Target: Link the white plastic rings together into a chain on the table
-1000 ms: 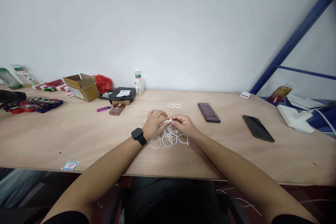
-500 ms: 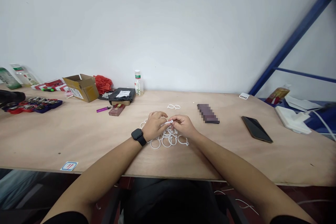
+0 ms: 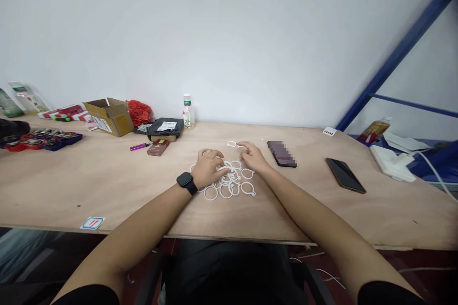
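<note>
A pile of white plastic rings (image 3: 229, 185) lies on the wooden table (image 3: 107, 186) in front of me. My left hand (image 3: 209, 167), with a black watch (image 3: 186, 182) on the wrist, rests on the pile's left side. Its fingers are curled down onto the rings, and what they grip is hidden. My right hand (image 3: 253, 156) reaches beyond the pile to a small separate group of white rings (image 3: 232, 144). Its fingertips are pinched together on one ring there.
A dark blurred phone (image 3: 282, 153) lies just right of my right hand, with a black phone (image 3: 345, 175) further right. Behind left are a purple lighter (image 3: 139, 146), a brown box (image 3: 158, 147), a black parcel (image 3: 166, 128), a small bottle (image 3: 187, 111) and a cardboard box (image 3: 109, 116). Coloured trays (image 3: 43, 139) sit far left.
My hands held one ring together above the pile. Now the right hand has moved away to the far small group of rings, and the left hand has dropped onto the pile.
</note>
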A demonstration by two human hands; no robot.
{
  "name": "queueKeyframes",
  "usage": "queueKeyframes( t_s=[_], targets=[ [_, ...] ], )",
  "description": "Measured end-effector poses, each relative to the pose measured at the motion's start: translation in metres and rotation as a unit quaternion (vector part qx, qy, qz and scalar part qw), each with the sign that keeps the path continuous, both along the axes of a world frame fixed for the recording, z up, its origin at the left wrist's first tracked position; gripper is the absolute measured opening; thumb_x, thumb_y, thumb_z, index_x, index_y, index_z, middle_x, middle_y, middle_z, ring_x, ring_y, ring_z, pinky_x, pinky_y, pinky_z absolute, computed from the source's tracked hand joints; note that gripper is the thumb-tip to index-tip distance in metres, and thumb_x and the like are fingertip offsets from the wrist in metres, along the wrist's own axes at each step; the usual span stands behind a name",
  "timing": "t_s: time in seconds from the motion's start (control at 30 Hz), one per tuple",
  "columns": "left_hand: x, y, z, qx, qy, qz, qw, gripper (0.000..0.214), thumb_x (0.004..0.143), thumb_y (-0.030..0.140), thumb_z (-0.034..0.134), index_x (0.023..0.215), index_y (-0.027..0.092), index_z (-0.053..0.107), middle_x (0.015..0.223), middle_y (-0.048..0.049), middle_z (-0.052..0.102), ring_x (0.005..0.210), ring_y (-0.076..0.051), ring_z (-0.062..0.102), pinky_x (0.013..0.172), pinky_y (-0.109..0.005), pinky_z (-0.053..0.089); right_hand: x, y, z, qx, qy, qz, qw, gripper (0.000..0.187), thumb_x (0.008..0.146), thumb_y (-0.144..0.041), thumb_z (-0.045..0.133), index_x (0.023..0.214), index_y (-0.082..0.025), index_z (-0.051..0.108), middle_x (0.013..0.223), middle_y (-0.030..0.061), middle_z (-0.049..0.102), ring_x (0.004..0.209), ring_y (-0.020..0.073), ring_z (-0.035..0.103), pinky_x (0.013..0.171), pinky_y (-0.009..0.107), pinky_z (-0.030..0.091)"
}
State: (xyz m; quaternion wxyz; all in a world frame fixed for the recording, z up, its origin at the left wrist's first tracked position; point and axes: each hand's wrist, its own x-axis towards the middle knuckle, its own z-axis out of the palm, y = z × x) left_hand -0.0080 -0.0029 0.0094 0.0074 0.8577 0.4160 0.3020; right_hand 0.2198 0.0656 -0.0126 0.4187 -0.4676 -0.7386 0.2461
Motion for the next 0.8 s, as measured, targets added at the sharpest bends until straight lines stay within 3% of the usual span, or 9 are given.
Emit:
queueKeyframes(
  t_s=[0.07,0.13,0.27,0.43,0.53,0.63,0.7,0.8],
  targets=[
    [0.0,-0.001,0.002,-0.003,-0.008,0.002,1.0,0.035,0.081,0.057,0.064,0.078,0.022,0.071,0.108,-0.0049,0.065,0.106,-0.023,0.055,0.102,-0.047,0.028,0.003,0.019,0.001,0.037,-0.116,-0.014,0.993,0.047,0.078,-0.008,0.048,0.122,-0.017,0.061,0.125,0.0111,0.057,0.103,0.0193,0.061,0.092,0.032,0.047],
    [0.001,-0.002,0.003,-0.004,-0.014,0.001,1.0,0.036,0.079,0.058,0.065,0.08,0.023,0.072,0.108,-0.0049,0.066,0.106,-0.023,0.055,0.102,-0.047,0.027,0.002,0.034,0.003,0.023,-0.218,-0.001,0.976,0.047,0.082,-0.009,0.049,0.129,-0.016,0.057,0.128,0.0127,0.054,0.112,0.0212,0.056,0.1,0.032,0.041],
    [0.001,-0.003,0.004,-0.002,-0.022,0.001,1.0,0.031,0.082,0.054,0.064,0.082,0.023,0.072,0.107,-0.0043,0.066,0.105,-0.022,0.056,0.101,-0.046,0.029,-0.01,0.053,0.007,-0.047,-0.332,-0.015,0.942,0.037,0.089,-0.02,0.052,0.125,-0.017,0.059,0.119,0.0138,0.056,0.099,0.0209,0.06,0.092,0.03,0.042],
    [-0.002,-0.002,0.004,-0.006,-0.023,0.004,1.0,0.027,0.086,0.048,0.061,0.083,0.024,0.071,0.108,-0.004,0.066,0.105,-0.022,0.056,0.1,-0.045,0.029,-0.008,0.053,0.007,-0.057,-0.34,-0.034,0.938,0.018,0.089,-0.021,0.052,0.101,-0.014,0.064,0.103,0.0124,0.061,0.091,0.0197,0.057,0.083,0.028,0.041],
    [-0.001,-0.002,0.005,-0.009,-0.026,0.007,1.0,0.025,0.089,0.045,0.058,0.09,0.024,0.07,0.107,-0.0041,0.066,0.104,-0.021,0.056,0.1,-0.044,0.03,0.001,0.037,0.004,-0.023,-0.274,-0.009,0.961,0.012,0.09,-0.022,0.052,0.094,-0.016,0.06,0.095,0.0083,0.06,0.087,0.0178,0.055,0.078,0.027,0.04],
    [0.002,-0.003,0.005,-0.012,-0.037,0.011,0.999,0.025,0.093,0.042,0.053,0.103,0.025,0.067,0.108,-0.004,0.066,0.105,-0.021,0.056,0.098,-0.042,0.031,0.007,0.011,0.004,-0.015,-0.087,0.046,0.995,0.013,0.092,-0.029,0.046,0.091,-0.018,0.053,0.076,0.0,0.055,0.069,0.0142,0.051,0.065,0.024,0.04],
    [0.004,-0.003,0.005,-0.006,-0.047,0.009,0.999,0.025,0.095,0.038,0.05,0.11,0.026,0.065,0.109,-0.0041,0.066,0.106,-0.021,0.056,0.099,-0.041,0.032,0.007,-0.009,0.007,-0.083,0.016,0.095,0.992,0.019,0.094,-0.039,0.042,0.095,-0.021,0.047,0.062,-0.0063,0.045,0.053,0.012,0.043,0.053,0.022,0.036],
    [0.005,-0.005,0.006,0.019,-0.07,0.003,0.997,0.029,0.095,0.033,0.05,0.12,0.025,0.061,0.113,-0.0054,0.065,0.108,-0.02,0.055,0.099,-0.04,0.033,0.0,-0.035,0.013,-0.117,0.065,0.154,0.979,0.021,0.092,-0.043,0.047,0.096,-0.022,0.046,0.065,-0.0071,0.044,0.05,0.0101,0.042,0.05,0.021,0.035]
  ],
)
